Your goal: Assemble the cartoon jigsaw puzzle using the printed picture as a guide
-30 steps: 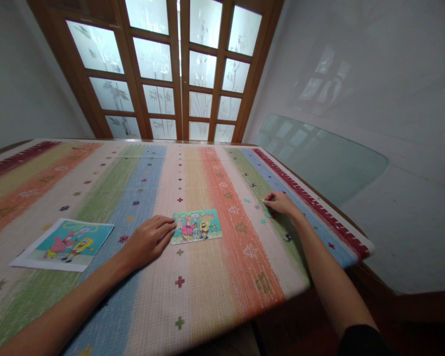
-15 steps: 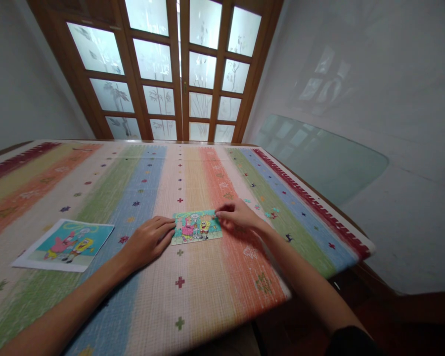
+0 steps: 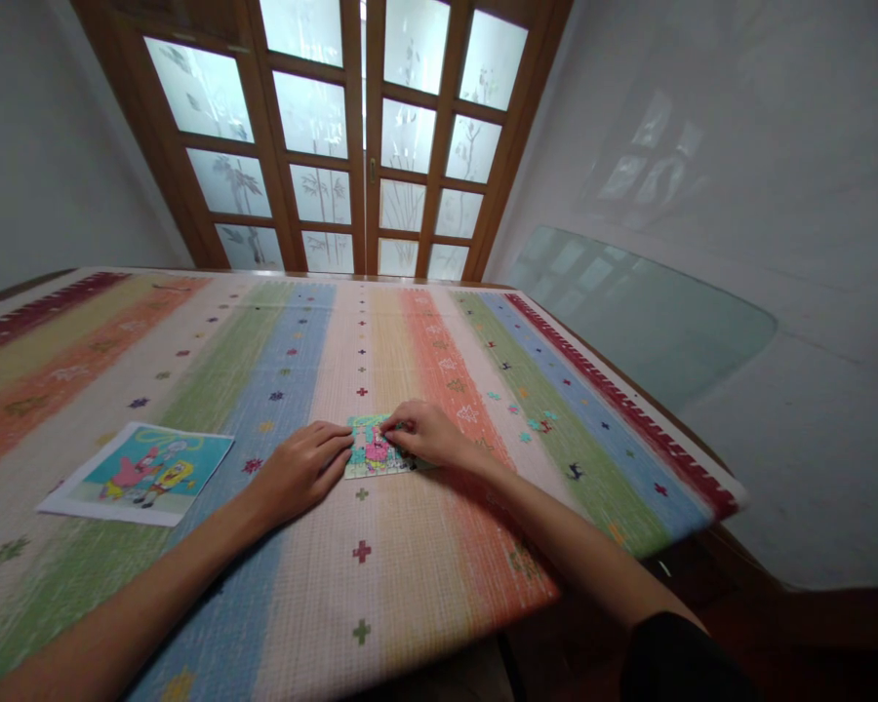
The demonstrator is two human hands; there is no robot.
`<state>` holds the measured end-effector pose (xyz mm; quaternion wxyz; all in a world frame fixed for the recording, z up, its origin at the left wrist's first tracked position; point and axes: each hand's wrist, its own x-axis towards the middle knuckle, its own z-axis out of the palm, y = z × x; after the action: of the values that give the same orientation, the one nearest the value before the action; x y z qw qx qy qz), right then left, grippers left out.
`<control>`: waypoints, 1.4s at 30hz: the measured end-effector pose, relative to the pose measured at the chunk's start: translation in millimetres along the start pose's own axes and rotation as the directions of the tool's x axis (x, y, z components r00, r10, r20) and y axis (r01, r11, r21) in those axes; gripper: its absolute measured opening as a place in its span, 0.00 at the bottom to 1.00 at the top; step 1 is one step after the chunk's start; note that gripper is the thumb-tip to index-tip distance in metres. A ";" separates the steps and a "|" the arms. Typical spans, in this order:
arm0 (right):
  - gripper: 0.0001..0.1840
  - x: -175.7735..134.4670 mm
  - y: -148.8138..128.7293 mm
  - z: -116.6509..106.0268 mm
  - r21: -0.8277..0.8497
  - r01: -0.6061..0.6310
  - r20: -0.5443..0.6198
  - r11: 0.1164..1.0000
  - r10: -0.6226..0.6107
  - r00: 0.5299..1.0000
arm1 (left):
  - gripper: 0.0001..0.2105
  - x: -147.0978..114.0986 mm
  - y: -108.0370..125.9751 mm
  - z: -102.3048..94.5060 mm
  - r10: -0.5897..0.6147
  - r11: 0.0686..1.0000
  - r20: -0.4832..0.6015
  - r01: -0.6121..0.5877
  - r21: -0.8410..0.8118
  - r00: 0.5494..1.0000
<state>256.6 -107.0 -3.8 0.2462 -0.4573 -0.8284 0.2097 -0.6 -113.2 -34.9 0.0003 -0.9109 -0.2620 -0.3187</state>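
Observation:
A small jigsaw puzzle (image 3: 372,450) with cartoon figures on a teal ground lies flat on the striped tablecloth, a pink figure showing at its middle. My left hand (image 3: 308,468) rests palm down at its left edge, fingers stretched out and fingertips touching the border. Over the right part of the puzzle is my right hand (image 3: 428,434), thumb and finger pinched together just above the pink figure. Whatever sits in that pinch is too small to make out. The hand covers the puzzle's right side.
On the left lies a printed sheet (image 3: 142,473) with the same cartoon picture. Several loose teal puzzle pieces (image 3: 534,425) are scattered on the right of the tablecloth (image 3: 402,546). The table's front edge slants up to the right; a wall (image 3: 834,390) stands beyond it.
My right hand has moved left from the puzzle's upper right edge to over its middle. My left hand stays at the left border. The view has shifted slightly.

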 end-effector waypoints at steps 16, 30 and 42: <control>0.05 3.3 13.5 1.5 -0.024 0.030 -0.045 0.999 -0.031 0.998 | 0.13 0.0 1.6 -0.9 -0.040 0.999 0.013 0.041 -0.033 0.999; 0.04 2.5 4.8 9.9 -0.056 0.031 -0.063 0.998 -0.034 0.997 | 0.14 -2.6 -0.8 0.9 -0.050 0.998 0.028 0.051 -0.035 0.998; 0.05 5.8 -2.8 18.3 -0.189 -0.083 -0.094 0.978 0.066 0.993 | 0.14 0.2 0.6 -1.1 -0.040 0.998 0.021 0.041 -0.047 0.999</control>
<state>241.1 -105.6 -15.3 0.2288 -0.5186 -0.8154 0.1175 -0.8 -113.8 -33.8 -0.0303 -0.9083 -0.2729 -0.3157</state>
